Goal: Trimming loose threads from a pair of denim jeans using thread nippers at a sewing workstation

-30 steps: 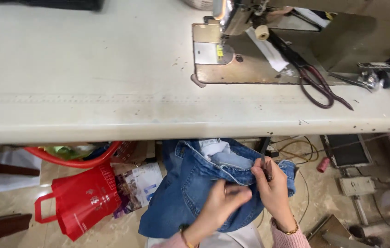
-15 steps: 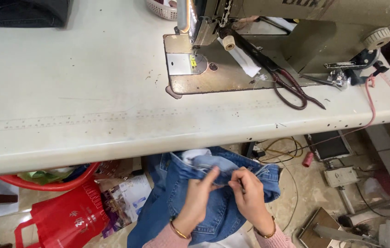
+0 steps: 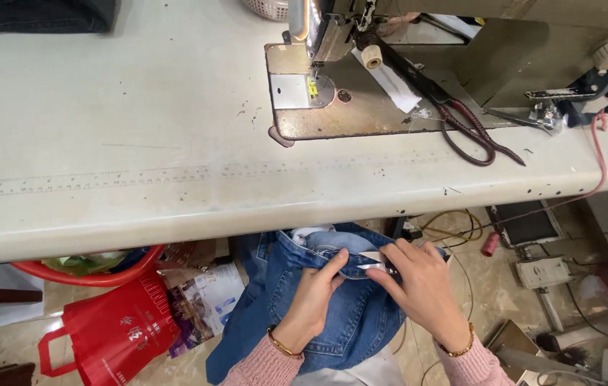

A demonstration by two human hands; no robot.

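Note:
A pair of blue jeans (image 3: 297,293) lies in my lap below the table edge, waistband up. My left hand (image 3: 315,297) pinches the waistband from the left, thumb on top. My right hand (image 3: 418,286) grips the waistband from the right and holds a small dark metal tool, hard to make out, against the denim seam. Both wrists wear thin bracelets and pink knit sleeves. The two hands nearly touch at the waistband.
A white sewing table (image 3: 139,143) spans the view, with a sewing machine (image 3: 361,64) at the back right, large scissors (image 3: 461,121) and small snips (image 3: 533,114) on it. Dark folded cloth (image 3: 39,14) lies at the far left. Red bag (image 3: 111,329), red basin (image 3: 89,271) and cables (image 3: 461,221) sit on the floor.
The view has tilted and shifted so the machine sits more to the right. My hands have come closer together on the waistband, and the jeans sit slightly higher toward the table edge.

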